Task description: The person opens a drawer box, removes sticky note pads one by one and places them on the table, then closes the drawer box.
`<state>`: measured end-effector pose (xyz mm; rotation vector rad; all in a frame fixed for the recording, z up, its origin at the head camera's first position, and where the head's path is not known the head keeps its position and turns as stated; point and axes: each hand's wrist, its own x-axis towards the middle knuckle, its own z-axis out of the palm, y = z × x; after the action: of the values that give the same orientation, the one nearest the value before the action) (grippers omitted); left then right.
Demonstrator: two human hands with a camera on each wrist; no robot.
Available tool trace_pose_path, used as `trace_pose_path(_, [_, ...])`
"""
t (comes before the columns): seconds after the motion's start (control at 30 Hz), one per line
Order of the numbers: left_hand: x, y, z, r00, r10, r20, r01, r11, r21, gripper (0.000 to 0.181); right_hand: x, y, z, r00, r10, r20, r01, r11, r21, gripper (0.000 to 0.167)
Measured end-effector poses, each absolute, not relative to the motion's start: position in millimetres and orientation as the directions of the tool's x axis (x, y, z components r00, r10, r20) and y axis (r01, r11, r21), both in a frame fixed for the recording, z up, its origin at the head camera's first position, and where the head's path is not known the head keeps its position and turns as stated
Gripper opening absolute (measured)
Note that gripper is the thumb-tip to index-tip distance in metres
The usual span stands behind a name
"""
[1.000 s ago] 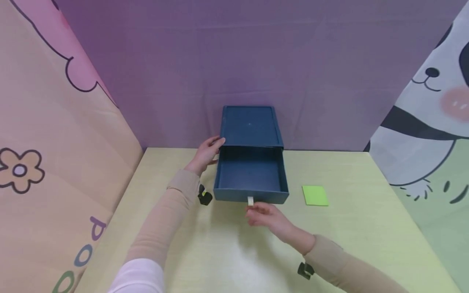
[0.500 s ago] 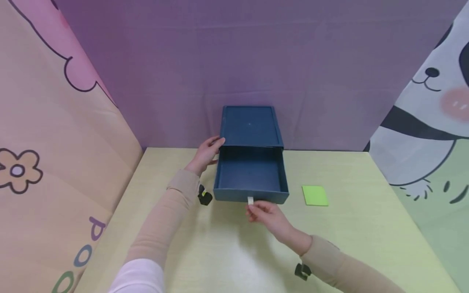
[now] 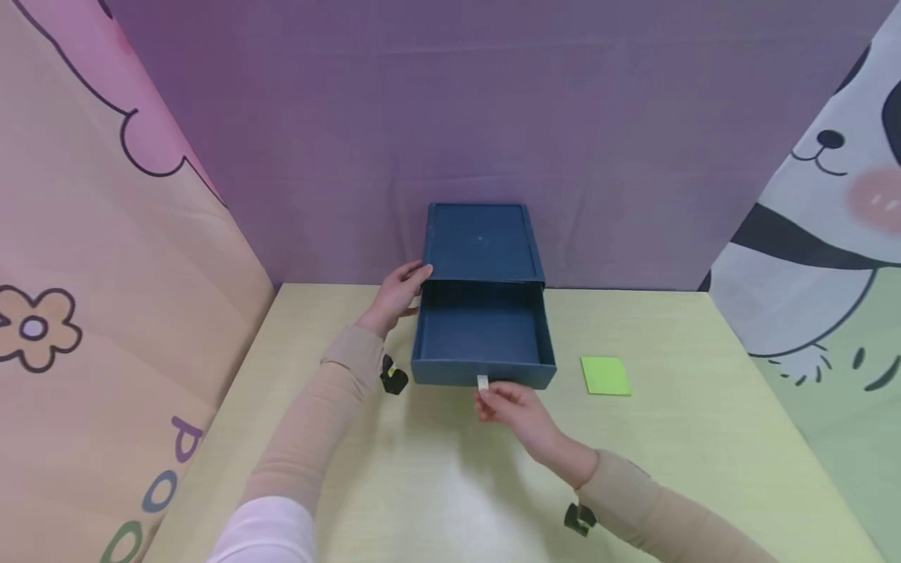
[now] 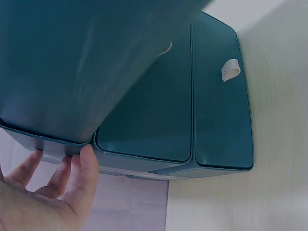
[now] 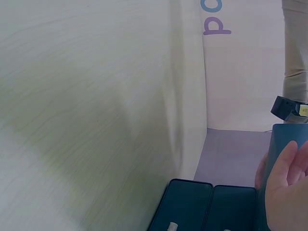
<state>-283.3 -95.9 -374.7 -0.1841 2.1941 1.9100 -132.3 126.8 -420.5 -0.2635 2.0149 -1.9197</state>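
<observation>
A dark blue drawer cabinet point(image 3: 482, 242) stands against the back wall, its top drawer point(image 3: 450, 374) pulled out with a bare interior. My left hand point(image 3: 397, 297) rests against the cabinet's left side near the front edge; in the left wrist view this hand point(image 4: 62, 187) has its fingertips on the side wall. At the drawer's front, my right hand point(image 3: 524, 414) pinches the white pull tab point(image 3: 482, 382) between thumb and fingers. The right wrist view shows the right hand point(image 5: 288, 192) at the drawer front, its fingertips and the tab not clearly visible.
A green square pad point(image 3: 606, 376) lies on the pale table point(image 3: 676, 438), right of the drawer. Lower drawers point(image 4: 221, 120) with white loops are shut beneath the pulled-out one. Printed cloth walls stand left and right, a purple one point(image 3: 479, 102) behind.
My right hand's thumb and fingers have come together on the white tab. The drawer front has shifted very slightly toward the cabinet. My left hand has stayed where it was.
</observation>
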Motion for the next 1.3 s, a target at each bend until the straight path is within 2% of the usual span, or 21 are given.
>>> trace_pose_path(1.3, [-280.2, -96.8, -374.9, -0.967, 0.054, -0.249, -0.241, 0.123, 0.963, 0.060, -142.1, 125.1, -418.5, -0.946, -0.298, -0.132, 0.136, 0.007, -0.991, 0.032])
